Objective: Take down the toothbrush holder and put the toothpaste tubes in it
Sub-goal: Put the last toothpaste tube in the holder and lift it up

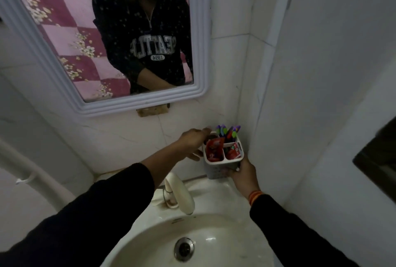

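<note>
A white toothbrush holder (216, 172) with several compartments stands at the sink's back right corner, close to the wall corner. Red toothpaste tubes (214, 149) sit upright in its front compartments, and toothbrushes (227, 131) with purple and green heads stick out of the back one. My right hand (243, 172) grips the holder's lower right side from below. My left hand (194, 141) reaches across and touches the holder's left rim, fingers wrapped around its side.
A white sink (214, 245) with a cream tap (180, 194) and a metal drain (184, 248) lies below. A framed mirror (199, 31) hangs above, with a small bracket (153, 111) under it. White tiled walls close in on the right.
</note>
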`<state>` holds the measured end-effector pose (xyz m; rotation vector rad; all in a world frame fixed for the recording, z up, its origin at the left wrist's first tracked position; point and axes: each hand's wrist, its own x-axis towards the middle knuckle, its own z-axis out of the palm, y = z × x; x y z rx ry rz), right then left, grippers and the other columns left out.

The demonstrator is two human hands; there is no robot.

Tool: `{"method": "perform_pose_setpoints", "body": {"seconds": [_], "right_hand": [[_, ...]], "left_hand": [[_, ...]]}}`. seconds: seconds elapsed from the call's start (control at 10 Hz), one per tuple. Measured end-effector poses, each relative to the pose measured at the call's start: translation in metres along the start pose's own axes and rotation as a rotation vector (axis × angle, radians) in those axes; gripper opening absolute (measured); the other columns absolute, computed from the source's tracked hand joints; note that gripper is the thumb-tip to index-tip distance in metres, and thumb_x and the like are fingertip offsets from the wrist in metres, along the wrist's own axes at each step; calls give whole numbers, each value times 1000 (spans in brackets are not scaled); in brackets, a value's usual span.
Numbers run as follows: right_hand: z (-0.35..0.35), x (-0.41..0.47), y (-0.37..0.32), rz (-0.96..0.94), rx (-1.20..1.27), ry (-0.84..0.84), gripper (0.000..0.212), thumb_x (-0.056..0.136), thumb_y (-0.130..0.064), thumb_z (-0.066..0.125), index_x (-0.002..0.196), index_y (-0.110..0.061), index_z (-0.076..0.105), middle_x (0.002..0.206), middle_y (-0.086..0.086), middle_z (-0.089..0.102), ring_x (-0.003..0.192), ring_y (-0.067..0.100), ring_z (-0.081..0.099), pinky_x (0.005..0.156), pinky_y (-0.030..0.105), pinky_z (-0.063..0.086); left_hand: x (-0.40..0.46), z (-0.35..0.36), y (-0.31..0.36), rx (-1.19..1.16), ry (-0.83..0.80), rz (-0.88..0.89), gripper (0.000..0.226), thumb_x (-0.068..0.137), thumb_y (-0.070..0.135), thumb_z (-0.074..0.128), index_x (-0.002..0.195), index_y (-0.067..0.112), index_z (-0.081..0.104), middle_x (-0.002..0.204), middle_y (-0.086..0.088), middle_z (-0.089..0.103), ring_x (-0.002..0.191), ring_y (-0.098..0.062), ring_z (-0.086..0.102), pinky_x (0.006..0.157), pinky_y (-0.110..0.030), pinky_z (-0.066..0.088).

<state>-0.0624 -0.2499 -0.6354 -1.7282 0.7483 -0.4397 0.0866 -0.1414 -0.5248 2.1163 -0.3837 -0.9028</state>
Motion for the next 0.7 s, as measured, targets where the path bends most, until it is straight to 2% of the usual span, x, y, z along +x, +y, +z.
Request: {"method": "perform_pose_setpoints", "body": {"seconds": [0.1,0.2,0.3,0.4,0.5,0.6,0.7], "right_hand": [[-10,20,2,19,-87,-22,67,83,7,69,143,-11,47,130,11,64,120,26,60,94,30,50],[-16,35,2,38,-115,-18,71,83,8,68,147,-9,42,135,15,61,117,23,58,94,28,46],[-14,42,4,50,-156,3,66,86,6,65,146,-6,41,138,17,58,125,30,56,96,24,40],[-6,43,9,70,-168,39,60,88,5,61,145,-3,43,137,19,59,126,33,56,99,27,40],[-4,35,6,112,-193,61,55,89,-2,61,142,-4,47,134,21,61,123,36,59,101,33,45],[-6,18,7,159,-188,73,49,89,-10,63,136,-6,53,130,20,65,120,38,61,98,33,48],[-9,-7,-3,146,-176,47,40,87,-11,66,126,-5,61,125,17,68,115,34,64,96,27,47]], "left_hand": [[18,12,-7,-165,-40,-45,46,98,58,45,121,21,58,127,-7,63,106,-34,69,95,-45,57],[29,22,-10,-309,-44,-39,50,99,53,47,133,18,59,126,-6,65,109,-31,68,88,-37,56],[31,30,-7,-371,-25,1,43,101,46,48,133,19,60,118,-3,68,98,-24,65,78,-31,51],[30,31,-9,-319,2,-20,48,101,48,47,136,17,57,130,-7,64,110,-27,63,87,-35,49],[23,26,-9,-196,86,-5,48,99,49,50,134,16,56,128,-6,62,114,-27,62,95,-40,52],[10,19,-16,-63,185,97,38,97,44,53,122,18,66,129,-8,66,118,-29,61,102,-42,52],[-18,11,-13,112,258,189,44,99,43,52,133,17,65,136,-8,65,125,-27,58,104,-31,46]]}}
